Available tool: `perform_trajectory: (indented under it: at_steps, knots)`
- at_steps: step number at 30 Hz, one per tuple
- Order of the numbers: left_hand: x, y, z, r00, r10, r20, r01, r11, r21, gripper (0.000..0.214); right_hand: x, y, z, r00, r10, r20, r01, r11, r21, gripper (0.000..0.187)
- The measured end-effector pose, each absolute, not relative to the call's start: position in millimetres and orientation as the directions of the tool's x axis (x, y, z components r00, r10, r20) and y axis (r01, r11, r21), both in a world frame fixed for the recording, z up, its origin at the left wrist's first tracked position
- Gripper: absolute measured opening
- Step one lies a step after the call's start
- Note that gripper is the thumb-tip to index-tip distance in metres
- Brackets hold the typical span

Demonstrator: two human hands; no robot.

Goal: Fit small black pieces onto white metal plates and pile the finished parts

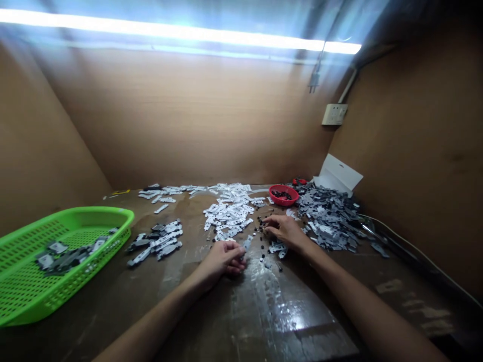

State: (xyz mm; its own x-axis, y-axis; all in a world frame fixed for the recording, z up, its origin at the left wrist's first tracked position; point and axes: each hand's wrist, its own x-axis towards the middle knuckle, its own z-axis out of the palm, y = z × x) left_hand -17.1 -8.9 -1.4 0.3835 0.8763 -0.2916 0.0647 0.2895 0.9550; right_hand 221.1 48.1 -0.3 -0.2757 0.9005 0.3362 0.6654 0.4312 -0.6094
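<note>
My left hand point(222, 259) rests curled on the wooden workbench point(241, 311), and a small silver-white strip point(247, 244) sticks out from its fingertips. My right hand point(287, 232) is a little farther forward, its fingers bent down among scattered small black pieces point(260, 232). I cannot tell whether those fingers hold one. A loose pile of white strips point(229, 213) lies just beyond my hands, and a heap of grey metal-looking parts point(328, 218) lies to the right.
A green perforated plastic basket point(64, 261) with grey parts stands at the left, and more parts point(156, 242) lie beside it. A red bowl point(284, 195) holds black pieces. White card point(337, 174) leans at the back right. Brown board walls surround the bench, with a wall socket point(334, 114).
</note>
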Motion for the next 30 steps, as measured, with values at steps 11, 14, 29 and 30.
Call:
perform_trajectory:
  at_steps: [11, 14, 29, 30]
  knots:
    - [-18.8, -9.5, -4.4, 0.416, 0.853, -0.315, 0.142, 0.281, 0.949, 0.038, 188.4, 17.4, 17.5, -0.529, 0.73, 0.432, 0.533, 0.682, -0.501, 0.015]
    - [-19.5, -9.3, -5.4, 0.428, 0.852, -0.303, 0.141, 0.268, 0.953, 0.036, 185.2, 13.8, 14.6, -0.588, 0.697, 0.41, 0.574, 0.717, -0.396, 0.016]
    - [-19.6, -7.5, -2.1, 0.365, 0.871, -0.329, 0.113, 0.309, 0.944, 0.032, 184.5, 11.3, 16.4, -0.675, 0.644, 0.36, 0.611, 0.762, -0.217, 0.016]
    - [-19.6, -7.5, -1.8, 0.366, 0.871, -0.328, 0.114, 0.308, 0.945, 0.032, 184.6, 10.5, 17.2, -0.674, 0.644, 0.363, 0.605, 0.762, -0.229, 0.016]
